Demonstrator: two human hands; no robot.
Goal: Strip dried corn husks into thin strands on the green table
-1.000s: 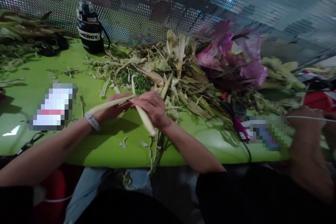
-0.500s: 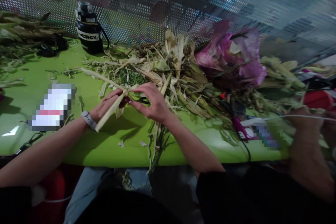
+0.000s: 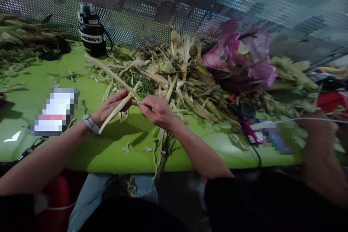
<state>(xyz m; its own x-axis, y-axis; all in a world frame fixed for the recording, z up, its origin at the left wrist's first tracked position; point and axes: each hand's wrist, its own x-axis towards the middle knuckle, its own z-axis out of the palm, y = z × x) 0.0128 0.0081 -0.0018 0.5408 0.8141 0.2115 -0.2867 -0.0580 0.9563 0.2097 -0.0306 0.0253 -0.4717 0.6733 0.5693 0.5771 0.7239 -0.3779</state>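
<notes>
Strips of pale corn husk (image 3: 115, 113) cross in my left hand (image 3: 114, 103), whose fingers are closed around their joint. One long strip points up and left, another down toward my wrist. My right hand (image 3: 157, 110) is closed just to the right, gripping a thin metal tool (image 3: 135, 103) with its tip toward the joined strips. Most of that tool is hidden in my fist, so its kind is unclear. Behind both hands lies a heap of dry husks (image 3: 201, 107) with green shreds (image 3: 138, 88) at its near left.
On the green table (image 3: 108, 156) are a black bottle (image 3: 94, 40), a blurred-out phone (image 3: 56, 110) and a pink plastic bag (image 3: 236, 56). A mesh screen (image 3: 136, 7) rises behind. Another person's hand (image 3: 318, 125) is at the right, near a white cable (image 3: 304, 119).
My right hand has drawn its fingers off the husk strip and closed into a fist around the thin tool. The long strip's upper end has tilted higher; my left hand keeps its hold.
</notes>
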